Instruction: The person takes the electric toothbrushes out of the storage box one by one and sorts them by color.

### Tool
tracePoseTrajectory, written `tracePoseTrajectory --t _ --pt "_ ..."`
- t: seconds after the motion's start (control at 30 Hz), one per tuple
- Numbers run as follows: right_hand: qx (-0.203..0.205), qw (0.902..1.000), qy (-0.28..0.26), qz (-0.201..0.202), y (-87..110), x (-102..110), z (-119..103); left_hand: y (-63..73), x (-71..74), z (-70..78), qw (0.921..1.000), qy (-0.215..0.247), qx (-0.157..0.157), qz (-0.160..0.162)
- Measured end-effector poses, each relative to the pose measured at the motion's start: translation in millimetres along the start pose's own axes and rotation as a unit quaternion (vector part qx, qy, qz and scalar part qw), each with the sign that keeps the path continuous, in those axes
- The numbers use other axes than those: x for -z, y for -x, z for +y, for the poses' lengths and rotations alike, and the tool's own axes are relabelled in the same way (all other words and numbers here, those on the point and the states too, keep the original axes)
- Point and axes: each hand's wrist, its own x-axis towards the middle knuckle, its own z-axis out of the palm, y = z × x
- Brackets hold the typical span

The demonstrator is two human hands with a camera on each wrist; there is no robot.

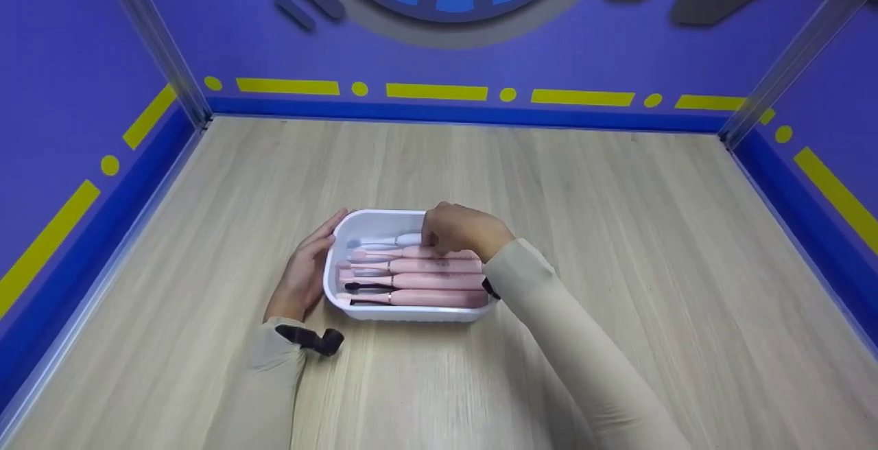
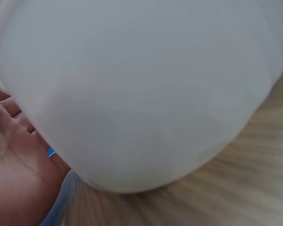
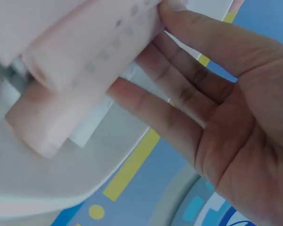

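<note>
A white plastic box (image 1: pixel 411 314) holds several pink electric toothbrushes (image 1: pixel 435 298) lying side by side. A white toothbrush (image 1: pixel 409 239) lies along its far side, and dark brush heads (image 1: pixel 354 287) show between the near ones. My left hand (image 1: pixel 305 271) rests against the box's left end, fingers extended along the outer wall. Reaching into the far right part, my right hand (image 1: pixel 466 229) pinches a pink toothbrush (image 3: pixel 56 117) by its handle between thumb and fingers. The right hand hides part of the handles in the head view. The box wall fills most of the left wrist view.
The box stands on a light wood-grain table (image 1: pixel 617 265). Blue-purple panels (image 1: pixel 439 59) with yellow marks enclose the back and both sides, with metal posts at the corners. Both forearms wear light sleeves with dark wrist cameras (image 1: pixel 329 341).
</note>
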Motion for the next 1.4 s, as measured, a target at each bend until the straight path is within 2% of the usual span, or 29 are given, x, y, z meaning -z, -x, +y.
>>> tracePoseTrajectory --t 0.33,0.63,0.77,1.03,1.23,1.4 --pt "0.026 0.9991 0.026 -0.021 -0.9 3 2 -0.3 -0.6 0.0 1.0000 0.002 -0.004 0.008" --pt "0.011 0.9993 -0.003 -0.035 -4.4 4 9 0.7 -1.0 0.1 0.9999 -0.001 -0.001 0.015" --pt "0.021 0.9992 0.000 -0.034 -4.9 4 9 0.8 -1.4 0.5 0.9999 -0.004 0.002 0.016" --pt "0.070 0.9971 0.000 -0.028 -8.5 4 3 0.2 -1.8 -0.1 0.9999 0.008 -0.005 0.007" --pt "0.126 0.9917 0.012 -0.020 -16.3 2 -6 -0.4 -1.7 -1.5 0.9999 0.012 -0.006 0.000" --pt "0.155 0.9872 0.031 -0.021 -21.4 1 -11 -1.5 0.1 -1.2 0.9999 0.013 -0.007 -0.002"
